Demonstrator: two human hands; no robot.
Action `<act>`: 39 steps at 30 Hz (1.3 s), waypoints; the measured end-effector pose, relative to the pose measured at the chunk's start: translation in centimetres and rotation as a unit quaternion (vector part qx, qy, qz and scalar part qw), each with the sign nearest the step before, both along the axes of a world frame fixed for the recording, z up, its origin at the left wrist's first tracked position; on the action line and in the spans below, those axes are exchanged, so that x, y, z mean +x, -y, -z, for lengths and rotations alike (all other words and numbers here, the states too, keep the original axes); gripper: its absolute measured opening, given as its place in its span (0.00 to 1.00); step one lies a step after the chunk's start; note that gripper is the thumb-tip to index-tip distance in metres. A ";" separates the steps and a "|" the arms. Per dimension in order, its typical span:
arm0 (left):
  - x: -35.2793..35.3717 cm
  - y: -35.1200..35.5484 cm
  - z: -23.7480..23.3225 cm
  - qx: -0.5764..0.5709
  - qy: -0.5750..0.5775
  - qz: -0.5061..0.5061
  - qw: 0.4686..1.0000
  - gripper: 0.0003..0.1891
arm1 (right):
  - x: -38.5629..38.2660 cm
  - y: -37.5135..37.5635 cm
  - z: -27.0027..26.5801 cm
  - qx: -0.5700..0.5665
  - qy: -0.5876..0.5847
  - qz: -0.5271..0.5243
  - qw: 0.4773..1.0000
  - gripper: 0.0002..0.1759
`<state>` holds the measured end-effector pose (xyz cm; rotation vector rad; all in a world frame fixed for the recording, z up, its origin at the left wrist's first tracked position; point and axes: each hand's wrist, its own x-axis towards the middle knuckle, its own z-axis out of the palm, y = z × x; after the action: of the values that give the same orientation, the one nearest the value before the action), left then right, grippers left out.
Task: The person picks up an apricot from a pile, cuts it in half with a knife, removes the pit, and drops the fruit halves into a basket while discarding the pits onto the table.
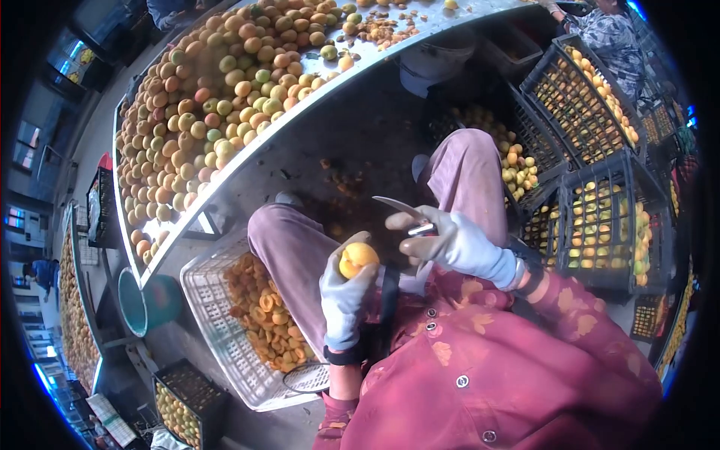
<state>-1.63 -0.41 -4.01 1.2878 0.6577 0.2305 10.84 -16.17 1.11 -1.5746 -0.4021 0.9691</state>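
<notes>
My left hand (346, 289), in a white glove with grey fingers, is closed around a yellow-orange apricot (358, 259). To its right, my gloved right hand (457, 241) grips a small knife (397, 205) whose curved blade points left, apart from the fruit. The handle is mostly hidden in the fingers. Below and left of my left hand stands a white plastic basket (215, 330) holding many opened apricot halves (271, 315). Beyond my knees, a pile of whole apricots (217, 105) covers much of a metal-edged table (247, 159).
Black crates (600, 225) full of apricots are stacked at the right, near my leg. A green bucket (150, 304) stands left of the white basket, and a white bucket (435, 64) is under the table. Another person (607, 45) is at the upper right.
</notes>
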 end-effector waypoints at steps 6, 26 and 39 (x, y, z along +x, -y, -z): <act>-0.7 1.1 1.1 0.216 -0.006 0.045 0.975 0.26 | -0.2 -3.8 1.5 0.008 -0.058 -0.075 0.995 0.19; -3.4 -1.4 1.7 -0.079 0.120 -0.037 0.989 0.24 | -0.5 -6.4 3.6 0.103 -0.241 0.116 0.958 0.17; -4.6 -2.9 3.0 -0.172 0.144 -0.079 0.971 0.28 | -2.3 -12.2 -4.7 0.156 -0.049 0.005 0.987 0.16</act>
<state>-6.20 2.50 -7.05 0.8494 0.5235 0.4063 8.58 -3.93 5.76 -1.2401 -0.4533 0.9230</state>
